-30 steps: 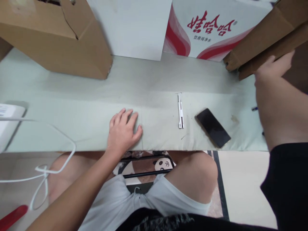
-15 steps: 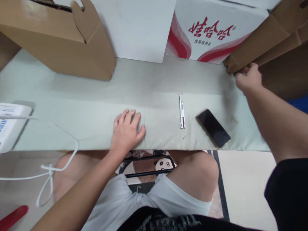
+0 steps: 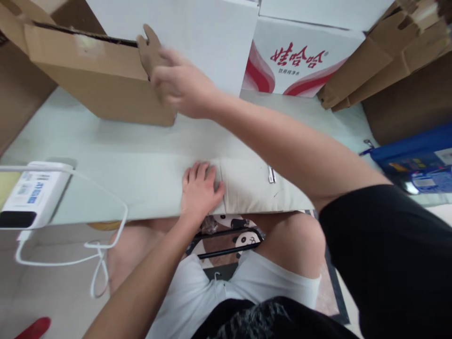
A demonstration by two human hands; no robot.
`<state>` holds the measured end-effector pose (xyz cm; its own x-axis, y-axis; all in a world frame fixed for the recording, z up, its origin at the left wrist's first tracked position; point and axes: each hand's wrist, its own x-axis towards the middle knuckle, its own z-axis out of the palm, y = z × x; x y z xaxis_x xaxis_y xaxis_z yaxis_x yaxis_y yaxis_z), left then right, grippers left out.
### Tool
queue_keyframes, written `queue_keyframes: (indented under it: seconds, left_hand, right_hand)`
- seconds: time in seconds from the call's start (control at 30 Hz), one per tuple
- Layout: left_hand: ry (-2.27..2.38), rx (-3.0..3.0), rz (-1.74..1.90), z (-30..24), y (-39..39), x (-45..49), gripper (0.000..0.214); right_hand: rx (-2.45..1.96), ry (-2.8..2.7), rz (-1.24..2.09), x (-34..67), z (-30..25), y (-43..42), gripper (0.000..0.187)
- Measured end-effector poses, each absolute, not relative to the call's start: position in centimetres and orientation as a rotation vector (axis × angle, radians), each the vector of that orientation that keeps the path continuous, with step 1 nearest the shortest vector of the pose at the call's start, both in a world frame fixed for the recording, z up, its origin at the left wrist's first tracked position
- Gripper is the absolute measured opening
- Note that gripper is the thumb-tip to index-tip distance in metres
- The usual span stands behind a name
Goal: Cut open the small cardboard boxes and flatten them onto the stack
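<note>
My left hand (image 3: pixel 200 188) lies flat on the pale green table cover (image 3: pixel 141 169) near its front edge, fingers stretched out and together, holding nothing. My right hand (image 3: pixel 178 84) is stretched across to the far left, at the torn corner flap of a brown cardboard box (image 3: pixel 95 80). It is smeared by motion, so its fingers and any grip on the flap are unclear. My right forearm crosses the table and hides most of a white pen (image 3: pixel 271 174), of which only the lower end shows.
A white box with red lettering (image 3: pixel 296 61) and a plain white panel (image 3: pixel 197 37) stand at the back. Brown cartons (image 3: pixel 381 56) lean at the right, above a blue package (image 3: pixel 416 160). A white device (image 3: pixel 31 195) with a cable (image 3: pixel 106 226) sits at the left edge.
My right hand has swung from the cartons at the far right across to the brown box at the far left. My arm now covers the phone and most of the pen. The left hand stayed put.
</note>
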<state>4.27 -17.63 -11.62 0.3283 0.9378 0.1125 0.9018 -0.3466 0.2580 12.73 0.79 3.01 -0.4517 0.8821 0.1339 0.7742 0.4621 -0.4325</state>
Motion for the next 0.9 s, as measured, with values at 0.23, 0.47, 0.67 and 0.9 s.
queue_keyframes:
  seconds: [0.23,0.47,0.67,0.9]
  left_hand:
    - [1.686,2.394,0.326,-11.9,-17.8,4.4,0.048]
    - [1.688,2.384,0.318,-11.7,-17.8,4.3,0.048]
    - [1.687,2.409,0.322,-11.9,-17.8,4.3,0.047]
    - [1.708,2.427,0.319,-12.0,-17.7,4.3,0.048]
  right_hand:
    - [-1.501,-2.141,0.425,6.7,4.0,2.5,0.033]
    - [-1.623,-2.676,-0.073,6.9,5.3,2.4,0.017]
    - [-1.627,-2.498,0.063,8.9,4.3,1.1,0.04]
    - [-1.636,-2.326,0.332,11.2,3.0,0.8,0.068]
